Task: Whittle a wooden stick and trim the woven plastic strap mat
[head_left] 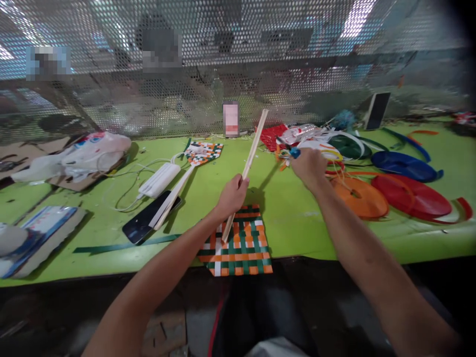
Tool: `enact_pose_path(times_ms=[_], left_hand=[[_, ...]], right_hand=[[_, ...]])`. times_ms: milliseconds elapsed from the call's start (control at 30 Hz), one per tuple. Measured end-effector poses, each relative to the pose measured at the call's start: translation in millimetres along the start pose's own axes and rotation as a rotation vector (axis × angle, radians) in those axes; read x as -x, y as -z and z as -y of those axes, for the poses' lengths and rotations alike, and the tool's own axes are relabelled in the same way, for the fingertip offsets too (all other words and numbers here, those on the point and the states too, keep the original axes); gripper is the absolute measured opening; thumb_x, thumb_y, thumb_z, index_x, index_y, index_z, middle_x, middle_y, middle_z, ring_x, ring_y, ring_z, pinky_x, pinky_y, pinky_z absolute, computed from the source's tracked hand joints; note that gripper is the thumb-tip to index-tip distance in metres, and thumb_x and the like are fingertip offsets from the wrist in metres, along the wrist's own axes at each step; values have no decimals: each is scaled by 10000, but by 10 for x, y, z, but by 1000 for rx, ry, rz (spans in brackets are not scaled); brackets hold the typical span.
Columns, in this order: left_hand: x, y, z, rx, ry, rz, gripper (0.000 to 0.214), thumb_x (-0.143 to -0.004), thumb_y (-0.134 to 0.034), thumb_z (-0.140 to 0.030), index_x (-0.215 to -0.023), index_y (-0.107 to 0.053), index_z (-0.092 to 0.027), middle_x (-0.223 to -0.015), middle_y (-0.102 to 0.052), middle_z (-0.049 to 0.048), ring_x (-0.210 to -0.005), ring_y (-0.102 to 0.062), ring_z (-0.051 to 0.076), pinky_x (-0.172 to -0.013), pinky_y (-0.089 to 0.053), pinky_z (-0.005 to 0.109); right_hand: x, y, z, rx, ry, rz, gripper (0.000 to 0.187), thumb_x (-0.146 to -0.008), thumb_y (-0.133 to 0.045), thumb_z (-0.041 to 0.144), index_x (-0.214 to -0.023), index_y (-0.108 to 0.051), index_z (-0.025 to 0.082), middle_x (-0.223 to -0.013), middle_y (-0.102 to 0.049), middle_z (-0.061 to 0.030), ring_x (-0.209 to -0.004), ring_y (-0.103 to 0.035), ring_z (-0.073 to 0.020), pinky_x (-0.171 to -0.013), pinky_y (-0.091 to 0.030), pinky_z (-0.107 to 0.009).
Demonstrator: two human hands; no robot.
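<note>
My left hand (pixel 232 196) is closed around a pale wooden stick (pixel 255 146), which is tilted with its upper end to the right. The stick's lower end is over a woven mat (pixel 241 248) of orange, green and white strips at the table's front edge. My right hand (pixel 310 166) is closed at the right, beside the coiled strips. A small blue-handled tool (pixel 295 152) with a dark tip shows at its fingers; its exact kind is unclear. Left of the stick lies a smaller woven fan (pixel 206 152) with a split wooden handle (pixel 173 196).
On the green table (pixel 297 228), orange (pixel 359 198), red (pixel 412 197) and blue (pixel 403 166) strip coils lie right. A black phone (pixel 139 220), white power bank (pixel 159 181) and plastic bag (pixel 96 153) lie left. A perforated metal screen (pixel 201 84) stands behind.
</note>
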State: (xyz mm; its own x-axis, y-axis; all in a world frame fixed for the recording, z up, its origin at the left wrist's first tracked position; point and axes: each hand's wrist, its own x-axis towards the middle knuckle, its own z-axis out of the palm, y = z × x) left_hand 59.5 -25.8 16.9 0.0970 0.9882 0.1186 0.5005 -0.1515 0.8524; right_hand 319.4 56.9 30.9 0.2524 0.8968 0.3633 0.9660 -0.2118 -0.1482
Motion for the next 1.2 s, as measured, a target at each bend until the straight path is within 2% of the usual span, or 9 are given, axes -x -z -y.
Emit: enact_pose_path(times_ms=[133,300,467,600,733,833,933,1067,1200], left_hand=[[-25,31,50,82,-31,-57,337,-1027,-512,-339,-742,-382,-214,-665,-405,-47,-619,-390,116,-599,-267,291],[15,16,-3,205,-116,-60,327,-1025,-508,-422,-787,-440,-208,-689,-418,-40,-627,-381,115,-588,-274,283],[45,8,-33,224,-180,-57,339,-1003,-545,-428,-766,-459,-202,-702,-449,-28,-651,-402,118,-605,-306,273],[39,0,-18,232,-145,-42,329,-995,-566,-409,-758,-472,-201,-687,-486,-24,-630,-446,112,-596,-342,257],[15,-6,-2,295,7,25,237,-1017,-550,-390,-871,-499,-211,-681,-550,-26,-527,-496,95,-532,-374,235],[1,-8,-9,345,166,99,201,-1041,-525,-387,-933,-483,-222,-616,-501,-59,-433,-445,78,-459,-344,214],[-11,-12,-22,389,239,116,239,-1051,-509,-387,-888,-477,-214,-599,-455,-72,-399,-403,61,-419,-318,203],[-26,-17,-27,450,215,97,287,-1066,-451,-416,-876,-504,-207,-610,-455,-68,-394,-392,60,-404,-302,208],[-32,-14,1,367,181,49,229,-1049,-446,-349,-880,-513,-209,-630,-483,-52,-433,-416,78,-447,-307,232]], right_hand=[[249,8,374,-4,322,131,300,-916,-587,354,-1033,-790,168,-973,-773,-166,-917,-701,-322,-755,-448,-345],[344,46,443,10,553,217,261,-884,-566,313,-969,-780,190,-914,-775,-118,-847,-686,-284,-691,-380,-322],[334,15,432,16,563,198,248,-876,-568,308,-951,-773,190,-916,-776,-119,-824,-679,-280,-658,-350,-323],[334,-23,438,7,554,218,248,-878,-577,315,-955,-775,187,-911,-774,-122,-815,-673,-277,-654,-355,-321],[314,-25,403,-23,541,199,239,-865,-578,296,-947,-780,197,-880,-771,-110,-787,-670,-264,-646,-345,-318],[288,-30,375,-25,528,180,237,-853,-594,307,-950,-780,197,-897,-774,-111,-807,-672,-272,-646,-345,-322],[277,-42,367,-15,517,186,241,-851,-594,319,-951,-781,204,-902,-776,-108,-816,-676,-280,-642,-349,-327],[293,-32,378,8,520,202,251,-861,-576,312,-954,-785,207,-882,-772,-111,-800,-685,-281,-648,-365,-331],[303,-5,397,3,452,203,280,-883,-579,326,-1014,-792,200,-942,-778,-130,-865,-697,-302,-699,-414,-338]])
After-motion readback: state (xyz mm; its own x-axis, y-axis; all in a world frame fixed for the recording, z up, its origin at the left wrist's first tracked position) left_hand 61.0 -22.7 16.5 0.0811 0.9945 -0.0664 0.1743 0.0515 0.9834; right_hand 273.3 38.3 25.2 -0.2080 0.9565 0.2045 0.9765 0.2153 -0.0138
